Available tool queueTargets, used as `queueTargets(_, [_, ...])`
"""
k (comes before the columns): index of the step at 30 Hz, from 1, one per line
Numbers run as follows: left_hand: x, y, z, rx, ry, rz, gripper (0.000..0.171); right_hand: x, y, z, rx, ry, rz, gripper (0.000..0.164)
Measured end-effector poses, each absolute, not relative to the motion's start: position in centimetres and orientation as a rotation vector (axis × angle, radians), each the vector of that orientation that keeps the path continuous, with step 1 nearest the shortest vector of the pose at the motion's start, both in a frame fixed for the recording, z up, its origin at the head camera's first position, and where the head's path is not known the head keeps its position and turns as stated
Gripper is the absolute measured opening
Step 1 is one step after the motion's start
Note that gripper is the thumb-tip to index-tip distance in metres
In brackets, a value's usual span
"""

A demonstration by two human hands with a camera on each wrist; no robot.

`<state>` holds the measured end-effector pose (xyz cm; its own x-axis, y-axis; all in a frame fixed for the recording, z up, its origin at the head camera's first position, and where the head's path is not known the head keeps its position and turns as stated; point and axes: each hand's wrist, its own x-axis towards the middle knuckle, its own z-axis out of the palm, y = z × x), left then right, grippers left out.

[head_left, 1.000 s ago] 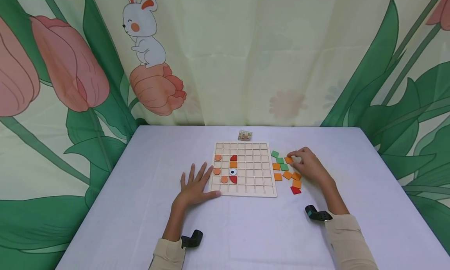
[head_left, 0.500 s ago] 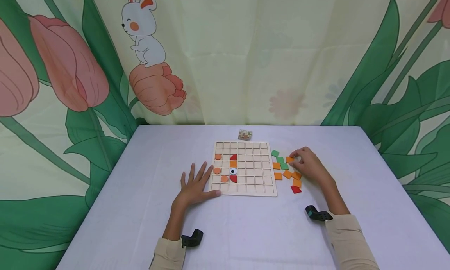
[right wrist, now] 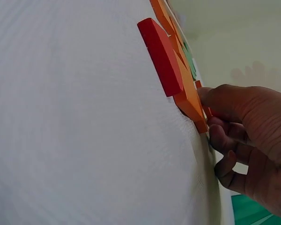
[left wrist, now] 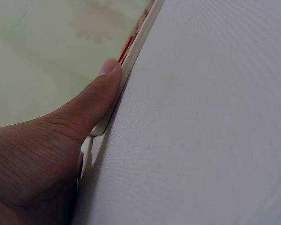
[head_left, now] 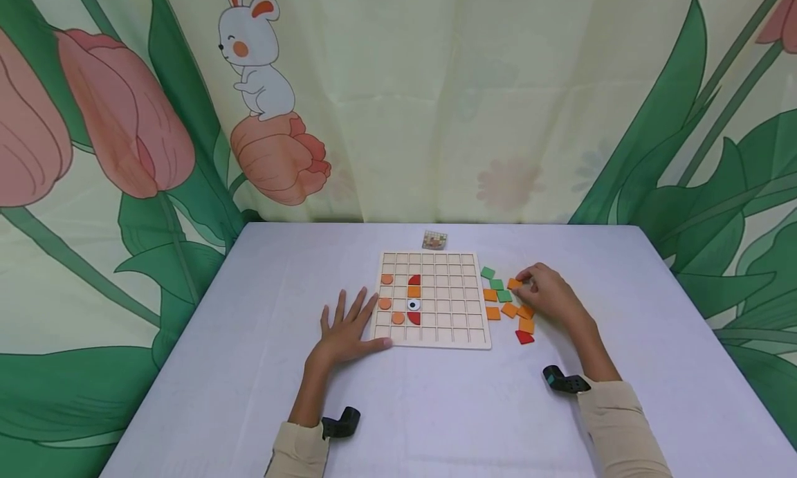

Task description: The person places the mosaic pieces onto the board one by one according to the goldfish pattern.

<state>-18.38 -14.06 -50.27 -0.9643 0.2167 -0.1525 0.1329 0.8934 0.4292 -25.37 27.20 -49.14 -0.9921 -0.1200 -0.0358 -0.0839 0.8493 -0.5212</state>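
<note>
A pale wooden grid board point(head_left: 451, 319) lies mid-table, holding orange discs point(head_left: 385, 304), red quarter-round pieces point(head_left: 414, 318), an orange square and an eye disc point(head_left: 414, 304). My left hand point(head_left: 344, 338) has its fingers spread at the board's left side, the thumb on its near left corner; the left wrist view shows that thumb point(left wrist: 103, 89) against the board's edge. Right of the board, my right hand point(head_left: 551, 295) pinches an orange square tile point(head_left: 513, 283) between thumb and fingers. In the right wrist view the tile point(right wrist: 198, 85) is mostly hidden behind the thumb.
Loose green tiles point(head_left: 496, 284), orange tiles point(head_left: 493, 313) and a red piece point(head_left: 525, 337) lie between the board and my right hand. A small patterned card point(head_left: 434, 240) lies behind the board. A printed curtain point(head_left: 448, 118) hangs past the table's far edge.
My right hand has shifted very slightly to the right with the orange tile between its fingers. The left hand and the pieces on the board stay as they were.
</note>
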Motion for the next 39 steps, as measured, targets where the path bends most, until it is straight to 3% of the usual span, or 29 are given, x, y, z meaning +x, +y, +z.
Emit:
queueTargets(16, [-18.4,-14.1,-50.1,0.278,2.867,0.625,0.098,-25.7,25.2,-47.6,-0.174,2.948,-0.871,0.032])
queueTargets(39, [-18.4,-13.9,-50.1,0.259,2.87,0.613,0.098,-25.7,16.4,-48.0,-0.531,2.861,-0.945,0.03])
